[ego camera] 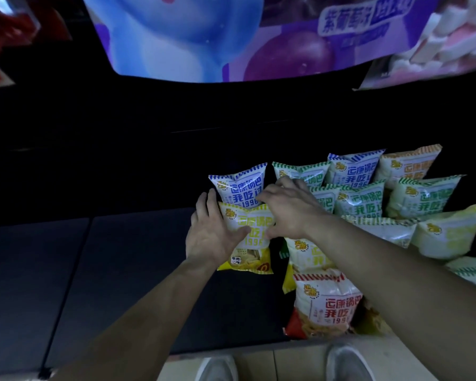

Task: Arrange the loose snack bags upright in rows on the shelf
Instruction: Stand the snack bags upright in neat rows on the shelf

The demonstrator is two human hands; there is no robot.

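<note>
Dim room under a bright grape-printed banner (231, 37). Below, a dark shelf (121, 257). Packed upright in rows at its right end: bags (363, 199), faces forward, likely for neat display. Just left of them, a blue bag (239, 188) standing alone at the back, apparently starting a new column. Directly in front and touching it, the yellow bag (248, 257), gripped on both sides: left hand (209, 232) round its left edge, thumb across the front; right hand (289, 210) pinching its upper right. Probably steadying it upright before release.
</note>
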